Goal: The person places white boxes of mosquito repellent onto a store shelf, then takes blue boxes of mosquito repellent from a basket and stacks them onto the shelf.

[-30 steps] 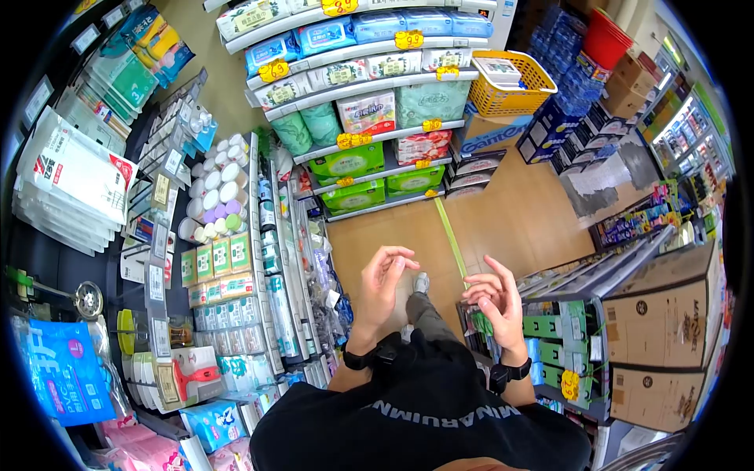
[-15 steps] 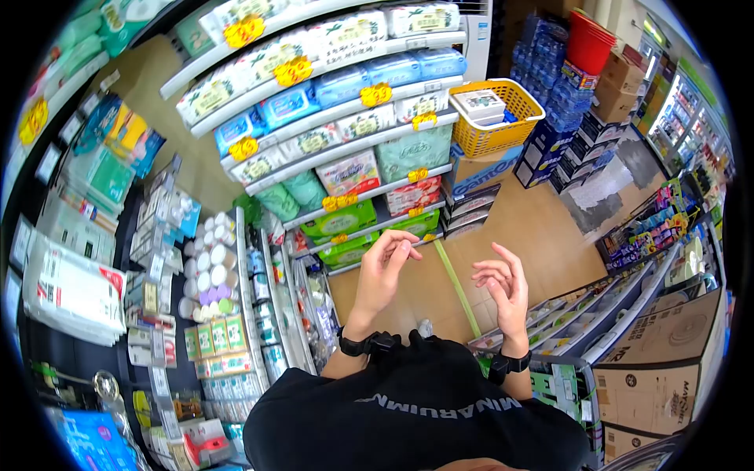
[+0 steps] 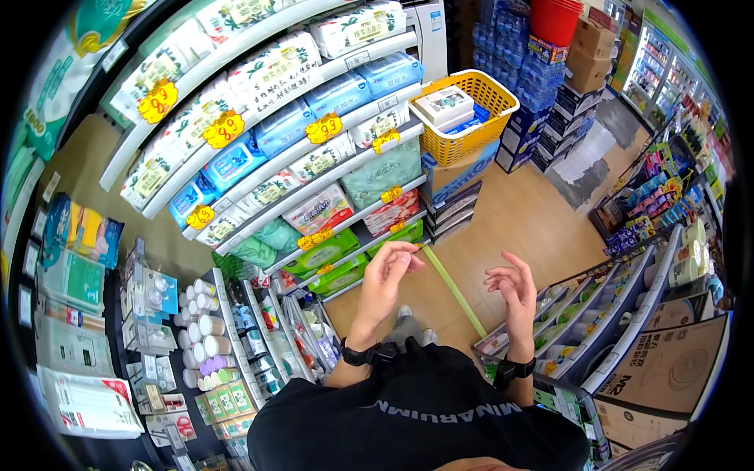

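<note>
My left hand [image 3: 386, 281] is raised in front of my chest, with its fingers loosely curled and the thumb apart from them; it holds nothing. Level with it on the other side, my right hand [image 3: 514, 297] is also empty, its fingers bent and spread. Both wrists wear black bands. Beyond my left hand stands a shelf with green tissue packs [image 3: 339, 275] on its lowest level, and the hand does not appear to touch them. Between the hands the floor shows a yellow-green tape line [image 3: 455, 292].
A yellow basket [image 3: 469, 149] holding packages sits on a cardboard box past the shelf end. Red buckets [image 3: 554, 30] top stacked water bottles behind it. Shelves of white jars [image 3: 212, 326] flank my left; large cartons [image 3: 667, 365] stand at right. Tiled floor [image 3: 510, 212] runs ahead.
My view has turned and moved closer to the tissue shelf, so shelf and basket sit further left. My feet now show below. Both hands keep nearly the same pose.
</note>
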A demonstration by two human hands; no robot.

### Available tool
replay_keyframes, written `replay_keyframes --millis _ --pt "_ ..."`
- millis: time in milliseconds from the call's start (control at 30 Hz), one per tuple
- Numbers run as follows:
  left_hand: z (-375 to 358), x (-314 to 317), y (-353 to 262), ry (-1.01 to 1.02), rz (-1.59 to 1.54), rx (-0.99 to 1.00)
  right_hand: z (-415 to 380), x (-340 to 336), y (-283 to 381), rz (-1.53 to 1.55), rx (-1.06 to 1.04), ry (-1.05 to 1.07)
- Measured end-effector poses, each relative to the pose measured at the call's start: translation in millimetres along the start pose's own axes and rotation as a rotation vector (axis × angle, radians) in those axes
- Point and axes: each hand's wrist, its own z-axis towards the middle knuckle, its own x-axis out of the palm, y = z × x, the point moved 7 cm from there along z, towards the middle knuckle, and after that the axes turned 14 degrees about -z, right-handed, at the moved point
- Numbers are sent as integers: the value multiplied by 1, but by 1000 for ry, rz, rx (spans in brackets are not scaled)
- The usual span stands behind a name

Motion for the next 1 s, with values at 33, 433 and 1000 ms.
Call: replay_keyframes --millis 33,433,1000 --pt "8 0 0 -1 -6 -1 6 0 -3 16 12 -9" --pt "153 -34 9 158 -29 -75 119 37 -6 -14 4 -94" --pt "284 -78 24 295 -51 -139 240 93 -11 -189 40 -113"
